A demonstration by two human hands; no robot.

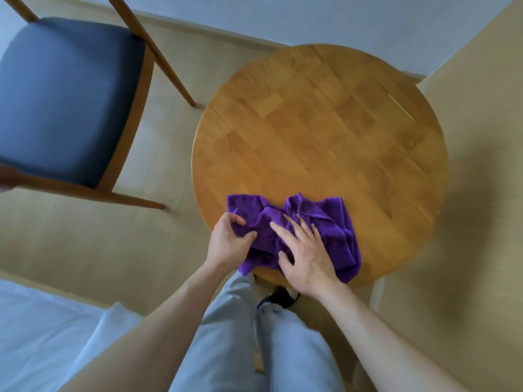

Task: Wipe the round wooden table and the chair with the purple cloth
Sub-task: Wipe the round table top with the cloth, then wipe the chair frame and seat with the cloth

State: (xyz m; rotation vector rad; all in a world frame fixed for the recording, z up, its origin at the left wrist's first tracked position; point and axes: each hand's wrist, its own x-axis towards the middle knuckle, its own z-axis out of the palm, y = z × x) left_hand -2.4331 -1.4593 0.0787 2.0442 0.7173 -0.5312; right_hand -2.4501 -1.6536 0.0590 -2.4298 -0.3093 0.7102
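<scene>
Round wooden table (325,131), purple cloth (336,222) overhanging near edge; left hand (227,240) pinching, right hand (307,256) flat atop.

One round wooden counter (325,131) is seen. One purple cloth (334,222) is counted on it, bunched near the close edge. One chair (68,97) with a blue-grey seat is seen to the left on the floor, and three of its wooden legs are shown. Two hands are counted: the left hand (229,241) and the right hand (305,256). Two trouser legs are seen below.
</scene>
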